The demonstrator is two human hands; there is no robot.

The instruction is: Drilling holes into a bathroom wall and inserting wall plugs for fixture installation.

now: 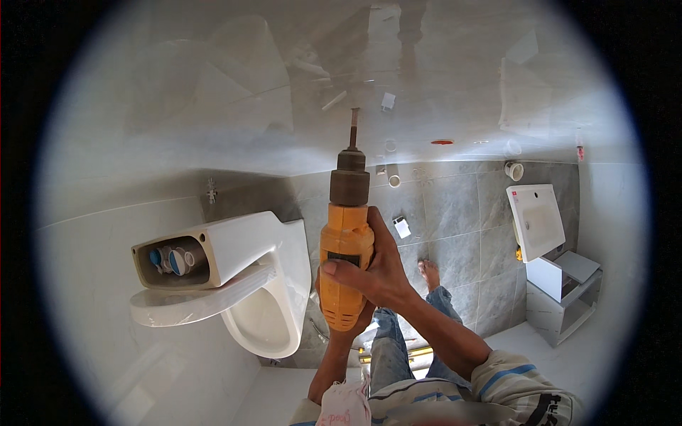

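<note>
Power drill (347, 245), orange-yellow with a dark chuck (349, 177), carries a dark label (343, 260) on its upper casing, partly covered by a thumb; its lettering is too small to make out. Pink lettering shows on a pale cloth (344, 405) near the left forearm, dark characters mark the striped sleeve (522, 383), and a small red sticker sits on the white basin (538, 220). The right grip (383, 273) is closed around the drill's rear body, thumb across the top and fingers along the right side. The left grip (363, 316) is beneath the drill, mostly hidden, so how far it is closed cannot be told. Ahead of both, the bit (354, 131) points toward the glossy wall (249, 142); whether its tip touches is unclear.
</note>
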